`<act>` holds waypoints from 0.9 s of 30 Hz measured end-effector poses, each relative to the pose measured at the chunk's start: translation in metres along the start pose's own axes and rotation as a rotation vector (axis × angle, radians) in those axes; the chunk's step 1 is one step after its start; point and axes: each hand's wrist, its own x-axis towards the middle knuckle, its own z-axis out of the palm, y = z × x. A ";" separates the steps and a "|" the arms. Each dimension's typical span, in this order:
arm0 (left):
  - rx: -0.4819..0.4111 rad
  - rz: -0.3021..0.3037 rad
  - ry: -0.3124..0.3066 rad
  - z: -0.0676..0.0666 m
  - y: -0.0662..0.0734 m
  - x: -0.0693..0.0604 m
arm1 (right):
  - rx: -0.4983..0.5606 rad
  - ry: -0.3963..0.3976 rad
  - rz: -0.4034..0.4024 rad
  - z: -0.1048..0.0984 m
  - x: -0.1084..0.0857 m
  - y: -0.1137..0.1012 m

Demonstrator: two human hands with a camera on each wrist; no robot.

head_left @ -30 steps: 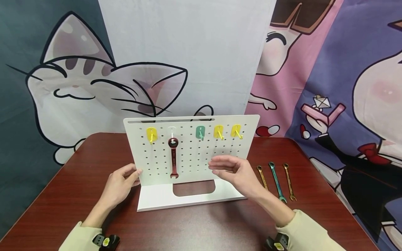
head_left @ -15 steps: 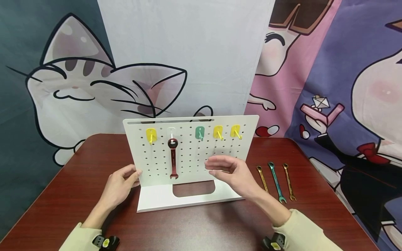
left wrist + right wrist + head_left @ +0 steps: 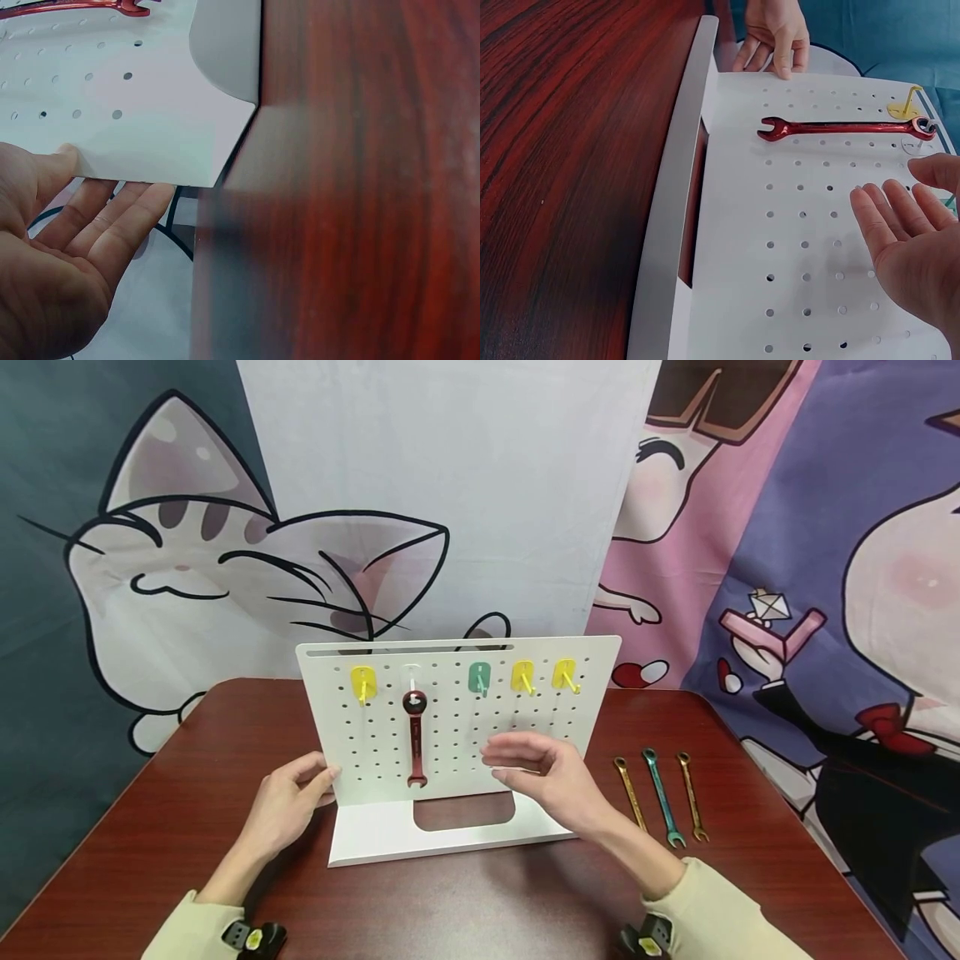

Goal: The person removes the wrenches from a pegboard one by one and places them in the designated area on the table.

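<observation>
A white pegboard (image 3: 457,756) stands upright on its flat base (image 3: 372,837). At its left edge my left hand (image 3: 283,802) pinches the board, thumb on the front and fingers behind, as the left wrist view also shows. A red combination wrench (image 3: 416,742) hangs by its ring end from a clear hook (image 3: 411,670), open end down. In front of the board's lower right part, my right hand (image 3: 546,777) hovers with fingers extended and nothing in it. In the right wrist view its palm (image 3: 922,274) shows, apart from the wrench (image 3: 840,128).
Along the board's top sit a yellow hook (image 3: 363,682), a green hook (image 3: 479,677) and two more yellow hooks (image 3: 522,676). Right of the board, a green wrench (image 3: 663,797) lies between two gold wrenches (image 3: 692,797) on the brown table (image 3: 420,910). A cartoon curtain (image 3: 450,460) hangs behind.
My right hand has drifted slightly left across the front of the board. The left hand keeps its grip on the edge, and the red wrench hangs as before.
</observation>
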 end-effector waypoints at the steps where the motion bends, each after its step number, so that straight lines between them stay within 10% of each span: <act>1: 0.001 0.000 0.000 0.000 0.000 0.000 | 0.001 0.000 0.000 0.000 0.000 0.000; 27: 0.007 -0.003 -0.002 0.000 0.000 -0.001 | -0.003 -0.020 -0.012 0.012 0.011 0.001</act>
